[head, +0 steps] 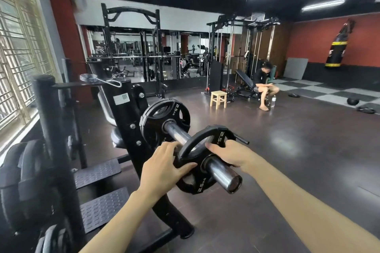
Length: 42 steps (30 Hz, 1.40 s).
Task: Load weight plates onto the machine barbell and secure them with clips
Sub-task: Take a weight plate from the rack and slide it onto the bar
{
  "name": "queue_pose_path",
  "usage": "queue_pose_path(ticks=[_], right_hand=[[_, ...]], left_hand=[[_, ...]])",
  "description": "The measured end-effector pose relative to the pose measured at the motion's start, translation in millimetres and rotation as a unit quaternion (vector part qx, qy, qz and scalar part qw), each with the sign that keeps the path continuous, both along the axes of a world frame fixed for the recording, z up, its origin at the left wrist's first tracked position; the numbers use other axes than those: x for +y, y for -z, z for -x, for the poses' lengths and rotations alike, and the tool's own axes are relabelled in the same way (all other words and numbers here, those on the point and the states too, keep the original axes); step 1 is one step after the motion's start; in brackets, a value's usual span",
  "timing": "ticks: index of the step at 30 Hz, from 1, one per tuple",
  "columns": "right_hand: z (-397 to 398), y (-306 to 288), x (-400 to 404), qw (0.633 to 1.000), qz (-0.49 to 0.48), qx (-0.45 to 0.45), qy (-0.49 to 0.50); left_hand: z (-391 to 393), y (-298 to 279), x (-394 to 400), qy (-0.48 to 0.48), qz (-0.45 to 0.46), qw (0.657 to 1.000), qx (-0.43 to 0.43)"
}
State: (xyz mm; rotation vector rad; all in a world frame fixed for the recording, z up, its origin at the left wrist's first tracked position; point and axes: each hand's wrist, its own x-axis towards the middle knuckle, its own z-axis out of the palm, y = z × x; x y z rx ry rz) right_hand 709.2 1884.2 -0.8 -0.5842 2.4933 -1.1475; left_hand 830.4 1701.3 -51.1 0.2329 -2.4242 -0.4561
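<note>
Both hands are gripping a black 2.5 kg weight plate (197, 162) that is sitting threaded on the chrome barbell sleeve (221, 176), near the sleeve's open end. The left hand (162, 167) is curling partly closed over the plate's left rim, thumb lying across the plate's near face and fingers wrapping behind the rim. The right hand (232, 155) is closing on the plate's upper right rim, fingers hooking through a grip cut-out beside the "2.5" marking and thumb pointing along the inner arc. Both forearms are reaching forward from the lower edge of the view, converging on the plate; the left wrist is bending slightly upward, the right is running nearly straight.

Farther along the sleeve from the held plate, a second 2.5 kg plate (164, 121) is resting against the machine's black frame (127, 113), a bare stretch of chrome lying between the 2 plates. Above and left of that second plate, a chrome spring clip (91, 77) is lying on a flat black ledge of the frame. Left of the frame, larger black plates (22, 181) are hanging on a storage post. Far right of the sleeve, across the dark floor, a person (264, 86) is sitting on a bench beside a wooden stool (219, 98).
</note>
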Motion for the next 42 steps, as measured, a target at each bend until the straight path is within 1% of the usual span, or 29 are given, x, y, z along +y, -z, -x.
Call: queue_pose_path(ticks=[2,4,7,10,15,19,22,27,30,34,36,40,42], right_hand=[[6,4,-14,0.999,-0.007,0.033,0.021],[14,2,-29,0.999,0.004,0.018,0.027],[27,2,-54,0.999,0.024,-0.013,0.032],[32,1,-84,0.998,0.038,0.010,0.045],[51,-5,-133,0.998,0.036,0.010,0.054],[68,-10,-169,0.997,0.043,-0.011,0.070],[84,-11,-187,0.996,0.037,-0.035,0.074],[103,-9,-214,0.995,0.044,-0.024,0.084],[107,-12,-219,0.996,0.034,-0.029,0.075],[102,-6,-211,0.999,0.011,0.006,0.052],[103,-3,-205,0.998,-0.017,0.029,0.045],[120,-18,-181,0.982,-0.078,0.149,0.091],[131,-30,-170,0.972,-0.110,0.191,0.085]], left_hand=[[6,4,-7,-0.018,-0.020,0.999,0.016],[13,8,-18,-0.042,-0.015,0.999,0.023],[25,17,-37,-0.078,-0.023,0.997,0.010],[37,22,-57,-0.106,-0.041,0.994,-0.005],[61,16,-97,-0.122,-0.090,0.988,-0.008],[83,6,-130,-0.122,-0.106,0.987,-0.022],[99,3,-148,-0.114,-0.094,0.988,-0.035],[116,2,-173,-0.070,-0.195,0.976,-0.072],[117,4,-175,-0.050,-0.221,0.970,-0.084],[118,2,-175,-0.027,-0.266,0.960,-0.081],[118,-4,-180,-0.013,-0.271,0.959,-0.087],[118,-29,-193,0.014,-0.249,0.967,-0.061],[122,-39,-195,0.016,-0.226,0.972,-0.069]])
